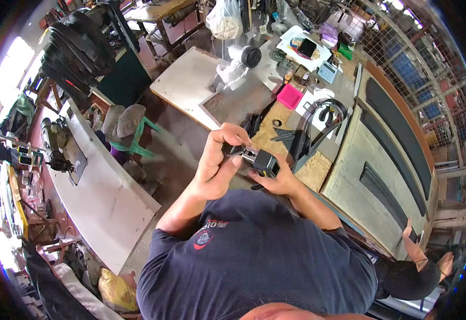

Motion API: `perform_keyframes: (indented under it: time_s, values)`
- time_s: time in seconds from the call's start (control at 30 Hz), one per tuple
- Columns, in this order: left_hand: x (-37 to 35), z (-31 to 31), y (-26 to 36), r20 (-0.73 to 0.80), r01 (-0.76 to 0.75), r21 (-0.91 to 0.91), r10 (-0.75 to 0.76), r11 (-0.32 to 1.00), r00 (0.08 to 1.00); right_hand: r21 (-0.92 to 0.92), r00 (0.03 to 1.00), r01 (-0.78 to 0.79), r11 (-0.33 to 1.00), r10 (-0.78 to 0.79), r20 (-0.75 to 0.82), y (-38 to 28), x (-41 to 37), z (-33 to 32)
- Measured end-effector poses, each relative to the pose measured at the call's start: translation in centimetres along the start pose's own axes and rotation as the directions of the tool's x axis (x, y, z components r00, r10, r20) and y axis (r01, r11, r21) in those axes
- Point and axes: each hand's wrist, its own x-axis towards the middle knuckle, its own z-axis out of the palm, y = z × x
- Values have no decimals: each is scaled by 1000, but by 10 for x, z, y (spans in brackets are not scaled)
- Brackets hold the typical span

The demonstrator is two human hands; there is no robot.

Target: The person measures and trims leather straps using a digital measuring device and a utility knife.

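My right hand (278, 178) is wrapped round a small black boxy device (266, 163) with a silver metal part and a yellow mark; its exact kind is not clear. In front of my chest, my left hand (214, 165) has its thumb and bent index finger closed at the device's metal end. A small dark piece seems to lie between those fingertips, too small to name. Beyond the hands, a wooden-topped table holds dark tapered strips (283, 137) and a looped black band (345, 114).
To the right, long black panels (385, 138) lie on a pale worktable (345, 176); another person's hand (407, 229) touches one. A sewing machine (233, 69) stands on a white table (185, 80) ahead. A pink tray (290, 96), calculator (327, 72) and green stool (145, 136) are around.
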Motion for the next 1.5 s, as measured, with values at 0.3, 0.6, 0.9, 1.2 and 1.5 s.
perform_keyframes:
  time_s: [0.3,0.6,0.9,1.2,1.5]
  values:
    - [2,5,6,35,-44,7,43,999,998,-60,982,187,980,-186,22,13,1,-3]
    - [10,14,12,114,-97,-95,107,991,988,42,954,294,955,-296,52,3,9,-10]
    - [16,16,8,143,-144,-62,151,988,978,-33,959,263,964,-258,121,18,12,-9]
    - [17,5,22,260,0,-40,10,999,965,217,965,-156,964,196,-177,55,-1,31]
    - [-20,-56,14,-619,-74,-516,-311,854,721,406,989,-138,903,105,101,55,-13,35]
